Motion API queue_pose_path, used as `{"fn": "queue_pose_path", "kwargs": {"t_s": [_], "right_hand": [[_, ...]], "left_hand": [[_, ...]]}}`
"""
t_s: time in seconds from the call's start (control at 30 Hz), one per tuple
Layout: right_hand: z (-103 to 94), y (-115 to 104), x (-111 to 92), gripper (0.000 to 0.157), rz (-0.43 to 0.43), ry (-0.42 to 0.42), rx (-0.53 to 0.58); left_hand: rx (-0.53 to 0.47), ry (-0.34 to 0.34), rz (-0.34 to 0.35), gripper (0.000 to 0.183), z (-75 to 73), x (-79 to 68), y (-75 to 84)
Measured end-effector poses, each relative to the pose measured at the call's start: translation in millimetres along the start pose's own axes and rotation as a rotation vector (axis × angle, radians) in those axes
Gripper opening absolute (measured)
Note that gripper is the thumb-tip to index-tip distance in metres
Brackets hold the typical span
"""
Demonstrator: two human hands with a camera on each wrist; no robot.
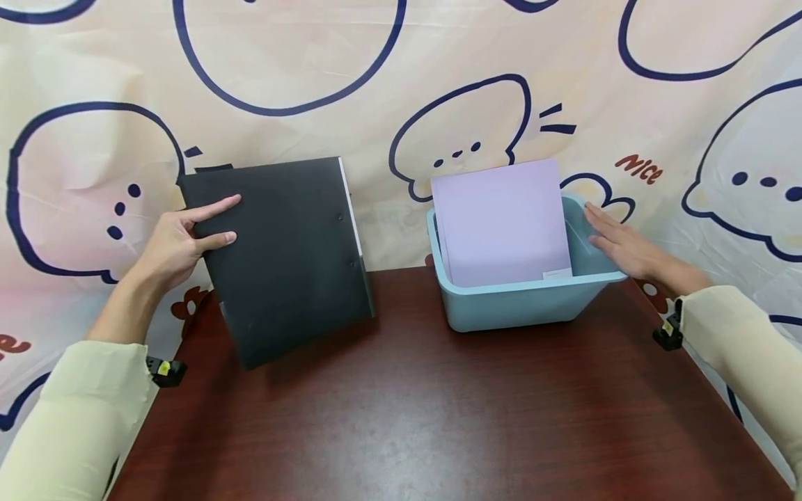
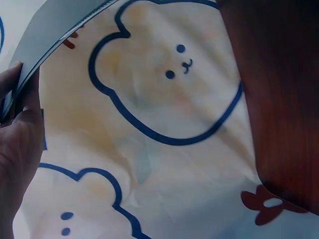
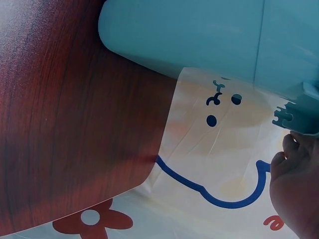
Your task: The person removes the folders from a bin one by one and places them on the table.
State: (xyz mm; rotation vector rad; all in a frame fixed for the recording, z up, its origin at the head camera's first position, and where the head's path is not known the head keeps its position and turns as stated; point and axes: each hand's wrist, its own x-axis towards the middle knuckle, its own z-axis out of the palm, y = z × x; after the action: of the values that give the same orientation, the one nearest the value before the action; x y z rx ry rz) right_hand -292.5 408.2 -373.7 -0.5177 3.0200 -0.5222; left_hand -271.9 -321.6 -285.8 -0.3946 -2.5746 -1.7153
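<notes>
My left hand grips a black file folder by its left edge, thumb and index finger spread over the face. The folder stands nearly upright, tilted, at the left of the table; two small rivets show near its pale right edge. In the left wrist view, fingers lie behind its edge. My right hand holds the right rim of a light blue plastic bin, with lower fingers curled below the lip. Lilac folders lean inside the bin, a small pale label at a lower corner.
Both hands work over a dark red-brown wooden table. Behind it and at both sides hangs a pale cloth with cartoon drawings, close to the folder and the bin. The bin stands near the table's back right.
</notes>
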Motion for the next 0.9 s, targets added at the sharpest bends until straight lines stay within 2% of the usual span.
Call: {"fn": "queue_pose_path", "kwargs": {"t_s": [0.2,0.37,0.77,0.9], "right_hand": [[2.7,2.7,0.6,0.062,-0.007,0.007,0.007],[3.1,4.1,1.9,0.062,-0.014,0.005,0.01],[1.6,2.7,2.9,0.062,-0.007,0.003,-0.002],[1.0,1.8,1.1,0.063,-0.002,0.008,-0.009]], "left_hand": [[0.15,-0.024,-0.091,0.061,-4.0,-1.6,-15.3],[0.161,-0.057,-0.143,0.06,-6.4,-4.0,-25.0],[0.215,-0.106,-0.222,0.062,-20.6,-4.1,-42.3],[0.268,-0.13,-0.248,0.063,-24.6,-3.5,-46.9]]}}
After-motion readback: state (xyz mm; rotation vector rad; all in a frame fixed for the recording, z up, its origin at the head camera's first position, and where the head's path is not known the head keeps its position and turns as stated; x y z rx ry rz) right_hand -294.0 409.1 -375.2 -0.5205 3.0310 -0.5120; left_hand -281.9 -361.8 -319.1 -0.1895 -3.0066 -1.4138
